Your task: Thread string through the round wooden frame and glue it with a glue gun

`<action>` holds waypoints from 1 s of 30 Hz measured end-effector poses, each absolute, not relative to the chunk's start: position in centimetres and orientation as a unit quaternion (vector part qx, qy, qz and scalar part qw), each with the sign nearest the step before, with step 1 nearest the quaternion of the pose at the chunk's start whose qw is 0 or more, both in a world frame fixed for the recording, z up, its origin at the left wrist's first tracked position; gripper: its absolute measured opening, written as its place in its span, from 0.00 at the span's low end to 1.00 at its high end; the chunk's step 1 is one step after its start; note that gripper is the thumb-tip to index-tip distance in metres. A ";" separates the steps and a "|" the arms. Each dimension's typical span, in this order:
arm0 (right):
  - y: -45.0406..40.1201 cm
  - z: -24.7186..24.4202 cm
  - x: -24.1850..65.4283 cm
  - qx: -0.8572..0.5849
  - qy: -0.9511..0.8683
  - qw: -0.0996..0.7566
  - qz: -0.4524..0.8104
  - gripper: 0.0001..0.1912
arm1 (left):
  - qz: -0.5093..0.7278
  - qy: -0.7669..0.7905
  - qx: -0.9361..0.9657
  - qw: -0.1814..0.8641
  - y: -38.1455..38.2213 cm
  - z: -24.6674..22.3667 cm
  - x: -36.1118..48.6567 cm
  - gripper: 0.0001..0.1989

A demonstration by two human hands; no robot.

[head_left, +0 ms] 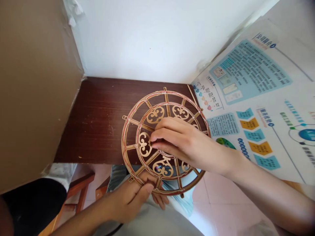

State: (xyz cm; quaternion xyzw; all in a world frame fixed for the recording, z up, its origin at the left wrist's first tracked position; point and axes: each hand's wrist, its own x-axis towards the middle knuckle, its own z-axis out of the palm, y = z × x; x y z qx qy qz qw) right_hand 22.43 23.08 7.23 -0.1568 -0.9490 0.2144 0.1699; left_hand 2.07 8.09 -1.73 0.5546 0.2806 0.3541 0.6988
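Observation:
A round laser-cut wooden wheel (155, 115) with scrollwork panels, spokes and a reddish edge is held up, tilted, over the front edge of a dark wood shelf (98, 121). My left hand (130, 200) grips its lower rim, with the thumb in front and fingers behind. My right hand (182, 141) reaches across from the right, its fingers curled over the inner ring beside a scroll. That hand hides the wheel's centre, and its thumb is out of sight.
A thin wooden stick (193, 95) lies behind the wheel. A cardboard panel (36, 82) stands at the left, a white wall (147, 39) behind, and a printed poster (248, 82) at the right. Below are a wooden chair (78, 191) and pink floor tiles (221, 196).

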 end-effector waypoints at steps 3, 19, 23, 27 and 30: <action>23.0 7.3 22.1 -0.148 -0.956 0.131 0.215 0.11 | 0.321 0.287 0.566 0.704 8.0 -1.8 2.1 0.24; 20.6 7.9 24.1 -0.121 -0.982 0.097 0.108 0.16 | 0.333 0.294 0.563 0.697 7.2 -2.5 2.2 0.21; 20.4 7.6 24.0 -0.100 -0.986 0.103 0.081 0.18 | 0.316 0.303 0.619 0.652 7.5 -2.4 1.9 0.20; 20.3 7.5 23.7 -0.088 -0.983 0.103 0.119 0.26 | 0.306 0.305 0.631 0.644 7.4 -2.6 2.0 0.21; 20.3 7.6 23.6 -0.074 -0.976 0.123 0.165 0.24 | 0.312 0.290 0.589 0.687 6.8 -3.0 2.1 0.21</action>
